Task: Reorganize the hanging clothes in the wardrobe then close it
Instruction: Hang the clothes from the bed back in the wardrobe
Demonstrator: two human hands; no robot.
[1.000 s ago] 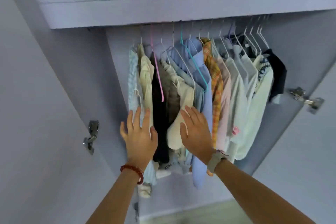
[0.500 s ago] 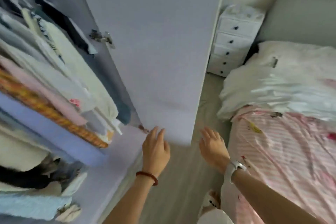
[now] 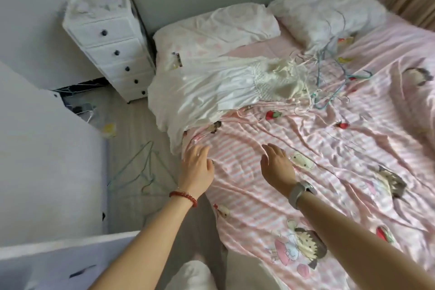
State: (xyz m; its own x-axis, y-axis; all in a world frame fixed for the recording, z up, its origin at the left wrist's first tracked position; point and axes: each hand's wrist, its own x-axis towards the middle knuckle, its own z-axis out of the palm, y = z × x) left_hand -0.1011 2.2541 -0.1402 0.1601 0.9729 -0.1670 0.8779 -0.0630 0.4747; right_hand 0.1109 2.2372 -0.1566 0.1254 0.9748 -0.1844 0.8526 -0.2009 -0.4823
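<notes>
Your left hand (image 3: 196, 167) and right hand (image 3: 277, 167) reach out over the bed (image 3: 317, 160), palms down, fingers relaxed and spread, holding nothing. A white garment (image 3: 211, 92) lies ahead beside a tangle of hangers (image 3: 329, 82). More hangers (image 3: 138, 169) lie on the floor beside the wardrobe door (image 3: 47, 160).

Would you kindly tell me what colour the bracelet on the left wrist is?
Red beaded bracelet, seen best in the head view.
</notes>
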